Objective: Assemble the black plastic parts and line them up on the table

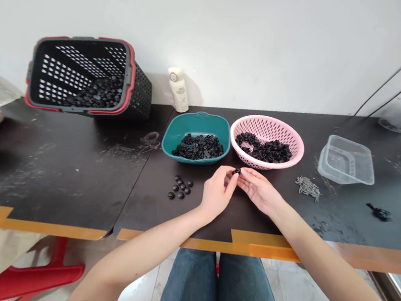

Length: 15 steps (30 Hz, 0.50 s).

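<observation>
Between the fingertips of both hands is a small black round part (236,171), partly covered by the fingers. My left hand (216,191) pinches it from the left, and my right hand (256,188) grips it from the right. Just beyond the hands stand a teal basin (167,139) with many small black pieces and a pink oval colander (296,156) holding black ring-like pieces. Several round black caps (182,187) lie loose on the table, left of my left hand. A heap of small grey pins (307,188) lies to the right of my right hand.
A dark basket with red trim (131,84) holds black parts at the back left. A white bottle (179,90) stands by the wall. A clear plastic tub (347,160) and a small black clump (379,213) are on the right. Orange tape (190,242) lines the table's front edge.
</observation>
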Each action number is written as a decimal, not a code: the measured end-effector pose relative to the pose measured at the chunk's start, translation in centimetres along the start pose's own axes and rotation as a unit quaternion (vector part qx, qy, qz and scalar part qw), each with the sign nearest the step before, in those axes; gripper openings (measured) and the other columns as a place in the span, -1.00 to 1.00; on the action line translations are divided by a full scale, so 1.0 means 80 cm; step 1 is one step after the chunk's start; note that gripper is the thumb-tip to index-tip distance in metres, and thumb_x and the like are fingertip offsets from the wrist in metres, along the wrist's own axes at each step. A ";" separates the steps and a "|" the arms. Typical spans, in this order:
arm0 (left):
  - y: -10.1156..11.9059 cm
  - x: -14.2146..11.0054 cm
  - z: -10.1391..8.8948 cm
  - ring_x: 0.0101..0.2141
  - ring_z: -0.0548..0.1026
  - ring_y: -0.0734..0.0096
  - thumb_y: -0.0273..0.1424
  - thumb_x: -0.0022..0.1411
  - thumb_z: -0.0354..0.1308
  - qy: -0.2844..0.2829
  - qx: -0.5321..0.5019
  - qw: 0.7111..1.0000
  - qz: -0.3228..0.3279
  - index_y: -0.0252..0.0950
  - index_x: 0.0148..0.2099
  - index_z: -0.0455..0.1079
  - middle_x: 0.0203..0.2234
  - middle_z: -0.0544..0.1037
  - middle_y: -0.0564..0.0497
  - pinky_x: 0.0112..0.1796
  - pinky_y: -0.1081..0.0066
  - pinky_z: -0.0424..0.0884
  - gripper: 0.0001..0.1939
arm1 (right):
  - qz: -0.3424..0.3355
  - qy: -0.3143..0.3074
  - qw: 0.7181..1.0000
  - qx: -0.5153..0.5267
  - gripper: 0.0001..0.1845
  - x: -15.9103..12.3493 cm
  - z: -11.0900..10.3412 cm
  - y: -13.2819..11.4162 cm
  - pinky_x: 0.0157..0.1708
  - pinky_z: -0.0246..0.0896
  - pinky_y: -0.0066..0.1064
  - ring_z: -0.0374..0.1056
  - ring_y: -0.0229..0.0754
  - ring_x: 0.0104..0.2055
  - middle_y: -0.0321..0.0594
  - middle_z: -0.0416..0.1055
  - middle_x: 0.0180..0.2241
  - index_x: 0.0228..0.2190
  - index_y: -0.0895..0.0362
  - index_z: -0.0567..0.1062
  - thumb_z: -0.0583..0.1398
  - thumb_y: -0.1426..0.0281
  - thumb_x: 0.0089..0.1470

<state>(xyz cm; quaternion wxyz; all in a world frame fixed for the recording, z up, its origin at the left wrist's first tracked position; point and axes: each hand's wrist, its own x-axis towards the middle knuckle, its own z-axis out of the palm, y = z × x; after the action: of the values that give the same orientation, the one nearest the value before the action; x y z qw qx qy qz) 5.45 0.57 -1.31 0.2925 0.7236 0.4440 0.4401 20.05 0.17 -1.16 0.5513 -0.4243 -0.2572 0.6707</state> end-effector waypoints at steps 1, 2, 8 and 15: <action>0.000 0.000 0.000 -0.39 0.44 0.49 -0.28 0.30 0.01 -0.002 0.002 1.000 0.000 -0.24 -0.08 0.30 -0.26 0.48 0.02 -0.36 0.48 0.35 -0.80 | 0.000 0.002 1.000 0.001 -0.84 0.000 0.000 0.000 0.01 0.28 -0.32 0.45 -0.23 -0.21 -0.32 0.51 -0.36 -0.43 0.07 0.51 0.35 0.35 -0.13; -0.001 0.000 0.000 -0.39 0.44 0.48 -0.28 0.30 0.01 -0.004 0.003 1.000 0.000 -0.23 -0.08 0.29 -0.26 0.48 0.02 -0.36 0.47 0.35 -0.80 | 0.000 0.003 1.000 0.001 -0.84 0.001 0.000 0.001 0.00 0.29 -0.32 0.44 -0.23 -0.21 -0.31 0.51 -0.36 -0.43 0.08 0.51 0.36 0.35 -0.13; -0.001 0.001 -0.001 -0.38 0.45 0.46 -0.27 0.29 0.02 -0.005 0.005 1.000 0.001 -0.23 -0.09 0.30 -0.26 0.49 0.01 -0.33 0.44 0.36 -0.80 | -0.018 0.003 0.999 -0.028 -0.81 0.002 -0.001 0.002 -0.01 0.30 -0.28 0.44 -0.20 -0.22 -0.29 0.52 -0.35 -0.39 0.07 0.53 0.36 0.32 -0.14; -0.005 0.004 0.002 -0.43 0.43 0.51 -0.25 0.24 0.10 -0.019 -0.095 0.995 -0.035 -0.23 -0.12 0.29 -0.37 0.44 0.06 -0.38 0.49 0.37 -0.78 | -0.034 -0.033 0.997 -0.054 -0.78 -0.003 0.000 -0.002 -0.02 0.28 -0.21 0.44 -0.12 -0.15 -0.19 0.55 -0.26 -0.36 0.09 0.58 0.33 0.26 -0.10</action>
<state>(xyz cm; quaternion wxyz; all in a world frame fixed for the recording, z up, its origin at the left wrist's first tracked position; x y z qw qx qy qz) 5.48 1.03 -1.58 0.3835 0.6845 0.4201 0.4560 20.11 0.01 -0.98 0.5414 -0.4222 -0.3248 0.6505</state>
